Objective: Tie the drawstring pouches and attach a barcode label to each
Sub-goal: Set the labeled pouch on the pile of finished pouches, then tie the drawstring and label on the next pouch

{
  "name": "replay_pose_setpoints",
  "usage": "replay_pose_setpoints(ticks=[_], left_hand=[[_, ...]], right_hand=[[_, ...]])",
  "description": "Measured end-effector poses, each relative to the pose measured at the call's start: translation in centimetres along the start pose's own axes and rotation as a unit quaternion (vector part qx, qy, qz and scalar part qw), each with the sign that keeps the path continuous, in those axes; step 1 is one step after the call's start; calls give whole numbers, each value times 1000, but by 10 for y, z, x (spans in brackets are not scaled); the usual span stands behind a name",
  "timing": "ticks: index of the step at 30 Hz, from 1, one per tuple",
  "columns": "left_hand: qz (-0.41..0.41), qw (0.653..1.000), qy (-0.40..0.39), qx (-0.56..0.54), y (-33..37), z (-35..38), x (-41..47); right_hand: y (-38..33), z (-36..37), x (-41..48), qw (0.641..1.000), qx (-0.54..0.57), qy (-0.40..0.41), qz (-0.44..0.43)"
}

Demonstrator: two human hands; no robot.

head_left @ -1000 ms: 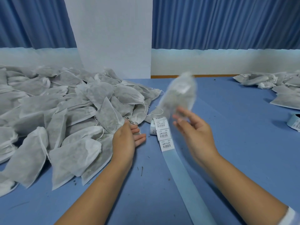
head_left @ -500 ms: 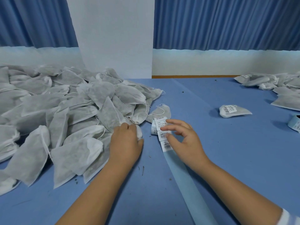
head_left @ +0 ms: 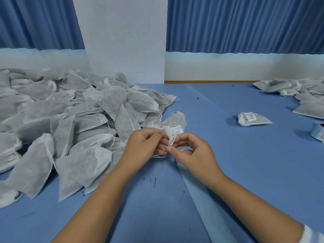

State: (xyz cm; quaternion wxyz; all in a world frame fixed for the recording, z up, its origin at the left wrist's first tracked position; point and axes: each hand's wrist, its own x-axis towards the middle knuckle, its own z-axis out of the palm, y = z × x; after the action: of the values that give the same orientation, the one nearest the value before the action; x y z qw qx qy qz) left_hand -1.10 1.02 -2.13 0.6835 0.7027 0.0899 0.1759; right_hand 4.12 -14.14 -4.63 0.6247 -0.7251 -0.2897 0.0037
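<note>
Pinching the gathered neck of a white drawstring pouch [head_left: 171, 137] between them, the left hand [head_left: 145, 143] and right hand [head_left: 194, 152] met low over the blue table [head_left: 228, 163], the fingers of both curled round the fabric while loose strings trailed below. Barcode labels [head_left: 175, 128] lay just behind, on a pale backing strip [head_left: 201, 193]. A heap of white pouches [head_left: 70, 120] filled the left side. One labelled pouch [head_left: 252, 118] lay apart on the right, near a further pile [head_left: 301, 95].
</note>
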Motion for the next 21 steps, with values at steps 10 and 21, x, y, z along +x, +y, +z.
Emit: replay_pose_setpoints(ticks=[10, 21], left_hand=[[220, 945, -64, 236, -3, -7, -4], [312, 893, 48, 320, -3, -12, -1]], right_hand=[[-5, -11, 4, 982, 145, -98, 66], [-13, -20, 11, 958, 221, -116, 141]])
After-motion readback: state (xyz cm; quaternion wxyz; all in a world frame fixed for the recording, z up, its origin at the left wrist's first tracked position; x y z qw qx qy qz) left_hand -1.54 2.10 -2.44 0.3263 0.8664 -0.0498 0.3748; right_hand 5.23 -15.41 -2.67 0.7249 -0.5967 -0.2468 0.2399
